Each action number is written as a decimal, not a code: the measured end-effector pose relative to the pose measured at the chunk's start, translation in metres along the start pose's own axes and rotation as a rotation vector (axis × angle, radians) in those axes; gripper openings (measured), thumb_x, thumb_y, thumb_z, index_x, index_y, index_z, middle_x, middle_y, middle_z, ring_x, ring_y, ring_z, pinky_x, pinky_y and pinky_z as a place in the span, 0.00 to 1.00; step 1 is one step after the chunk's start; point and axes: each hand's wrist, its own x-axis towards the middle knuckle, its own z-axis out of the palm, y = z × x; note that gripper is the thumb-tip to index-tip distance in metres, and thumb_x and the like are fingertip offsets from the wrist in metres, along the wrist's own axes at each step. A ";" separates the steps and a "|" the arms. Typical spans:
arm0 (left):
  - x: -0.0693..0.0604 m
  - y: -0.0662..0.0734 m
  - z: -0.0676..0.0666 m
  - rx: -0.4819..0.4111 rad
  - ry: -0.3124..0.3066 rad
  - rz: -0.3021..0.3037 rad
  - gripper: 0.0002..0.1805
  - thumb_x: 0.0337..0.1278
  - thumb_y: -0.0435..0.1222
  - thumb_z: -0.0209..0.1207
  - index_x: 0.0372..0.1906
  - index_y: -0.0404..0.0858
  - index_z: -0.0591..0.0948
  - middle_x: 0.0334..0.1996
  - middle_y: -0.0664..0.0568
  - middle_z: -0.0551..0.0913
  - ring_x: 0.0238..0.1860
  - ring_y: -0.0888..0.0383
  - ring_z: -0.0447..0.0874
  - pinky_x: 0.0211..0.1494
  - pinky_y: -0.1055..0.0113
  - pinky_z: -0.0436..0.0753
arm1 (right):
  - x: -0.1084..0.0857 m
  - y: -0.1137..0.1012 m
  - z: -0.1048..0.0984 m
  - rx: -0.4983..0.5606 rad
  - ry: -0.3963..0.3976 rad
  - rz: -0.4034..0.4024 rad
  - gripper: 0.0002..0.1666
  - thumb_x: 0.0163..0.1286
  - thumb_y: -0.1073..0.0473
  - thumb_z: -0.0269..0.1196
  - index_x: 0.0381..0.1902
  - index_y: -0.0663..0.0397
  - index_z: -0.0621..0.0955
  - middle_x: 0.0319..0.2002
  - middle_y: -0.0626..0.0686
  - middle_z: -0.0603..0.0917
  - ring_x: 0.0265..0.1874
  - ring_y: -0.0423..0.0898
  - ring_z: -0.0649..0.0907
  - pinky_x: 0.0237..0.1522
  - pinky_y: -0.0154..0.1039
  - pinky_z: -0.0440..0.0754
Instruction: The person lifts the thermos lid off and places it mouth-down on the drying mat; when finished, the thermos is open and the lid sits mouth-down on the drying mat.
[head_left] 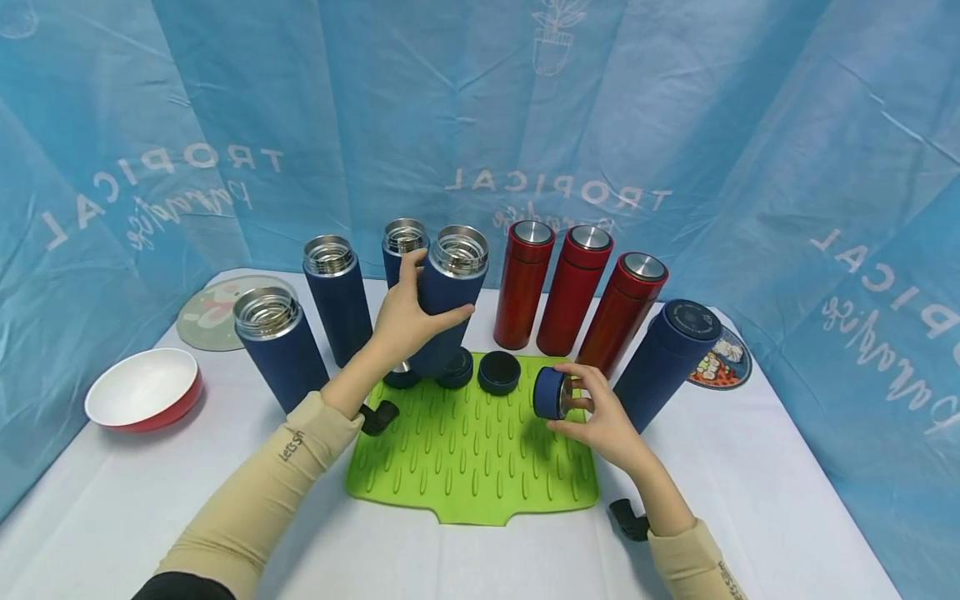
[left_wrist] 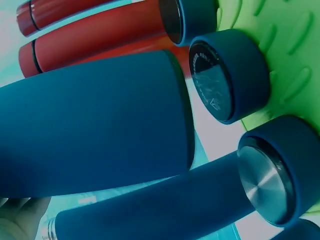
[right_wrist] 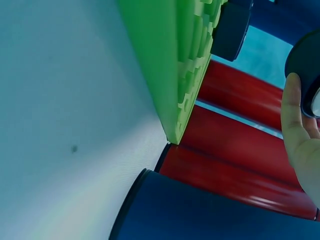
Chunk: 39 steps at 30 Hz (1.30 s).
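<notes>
My left hand (head_left: pixel 412 321) grips a lidless dark blue thermos (head_left: pixel 456 292) by its side, its steel mouth upward; its base appears raised near the mat's back edge. In the left wrist view this thermos (left_wrist: pixel 95 125) crosses the picture, the fingers mostly hidden. Between thumb and fingers, my right hand (head_left: pixel 603 417) pinches a blue thermos lid (head_left: pixel 550 393) turned on its side above the green ridged mat (head_left: pixel 472 467). The right wrist view shows part of that lid (right_wrist: pixel 302 60) at the edge. Several more lids, one the black-topped lid (head_left: pixel 498 372), lie along the mat's back.
Three lidless blue thermoses, including the front one (head_left: pixel 281 350), stand left and behind. Three red thermoses, one in the middle (head_left: pixel 573 292), and a capped blue thermos (head_left: pixel 667 358) stand right. A red-and-white bowl (head_left: pixel 142 392) and a round placemat (head_left: pixel 217 317) lie left.
</notes>
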 end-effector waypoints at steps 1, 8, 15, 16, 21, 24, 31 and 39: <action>0.003 0.000 0.001 -0.033 -0.002 -0.007 0.48 0.44 0.49 0.67 0.66 0.48 0.49 0.60 0.42 0.67 0.55 0.44 0.73 0.53 0.48 0.74 | 0.000 0.001 0.000 -0.003 0.000 0.000 0.45 0.47 0.69 0.72 0.63 0.54 0.65 0.55 0.57 0.66 0.52 0.54 0.71 0.50 0.45 0.78; 0.028 -0.001 0.015 -0.187 0.040 0.016 0.45 0.46 0.44 0.67 0.63 0.46 0.49 0.61 0.42 0.66 0.59 0.47 0.69 0.57 0.49 0.70 | -0.002 -0.013 0.001 -0.015 -0.007 -0.002 0.43 0.47 0.74 0.70 0.61 0.60 0.66 0.52 0.60 0.67 0.51 0.57 0.71 0.49 0.48 0.77; 0.049 -0.010 0.031 -0.165 0.059 -0.019 0.45 0.44 0.44 0.68 0.62 0.45 0.50 0.60 0.43 0.66 0.59 0.48 0.69 0.58 0.51 0.69 | -0.005 -0.028 0.000 -0.028 -0.008 -0.004 0.41 0.46 0.76 0.69 0.60 0.65 0.66 0.51 0.62 0.68 0.50 0.58 0.72 0.49 0.48 0.78; 0.051 -0.011 0.034 -0.158 0.055 -0.029 0.46 0.44 0.45 0.68 0.62 0.45 0.49 0.60 0.43 0.66 0.59 0.48 0.69 0.58 0.51 0.70 | -0.005 -0.027 0.000 -0.027 -0.008 -0.002 0.41 0.46 0.76 0.69 0.60 0.64 0.66 0.51 0.62 0.68 0.50 0.58 0.72 0.49 0.48 0.78; 0.060 -0.017 0.042 -0.121 0.029 -0.066 0.48 0.46 0.45 0.67 0.64 0.44 0.48 0.61 0.42 0.65 0.60 0.47 0.68 0.59 0.51 0.69 | -0.004 -0.006 0.001 -0.026 -0.009 -0.002 0.43 0.46 0.73 0.71 0.61 0.58 0.67 0.52 0.59 0.68 0.50 0.54 0.72 0.49 0.44 0.78; 0.064 -0.023 0.045 -0.118 0.020 -0.081 0.47 0.47 0.45 0.67 0.65 0.44 0.47 0.62 0.42 0.64 0.60 0.47 0.67 0.59 0.51 0.68 | -0.003 0.003 0.001 -0.028 -0.006 -0.011 0.44 0.47 0.71 0.72 0.62 0.54 0.67 0.53 0.57 0.68 0.50 0.52 0.72 0.49 0.43 0.78; 0.069 -0.036 0.051 -0.162 -0.017 -0.110 0.46 0.50 0.46 0.65 0.66 0.45 0.47 0.64 0.43 0.62 0.63 0.48 0.64 0.62 0.51 0.65 | -0.005 0.009 0.001 -0.019 -0.006 -0.035 0.43 0.47 0.67 0.73 0.61 0.52 0.68 0.52 0.55 0.68 0.49 0.51 0.72 0.48 0.45 0.78; 0.072 -0.040 0.052 -0.174 -0.014 -0.128 0.46 0.51 0.46 0.64 0.66 0.44 0.46 0.64 0.41 0.63 0.64 0.46 0.63 0.63 0.51 0.64 | -0.006 0.006 0.002 -0.018 -0.002 -0.031 0.43 0.47 0.67 0.73 0.61 0.52 0.68 0.52 0.55 0.68 0.49 0.51 0.72 0.48 0.45 0.78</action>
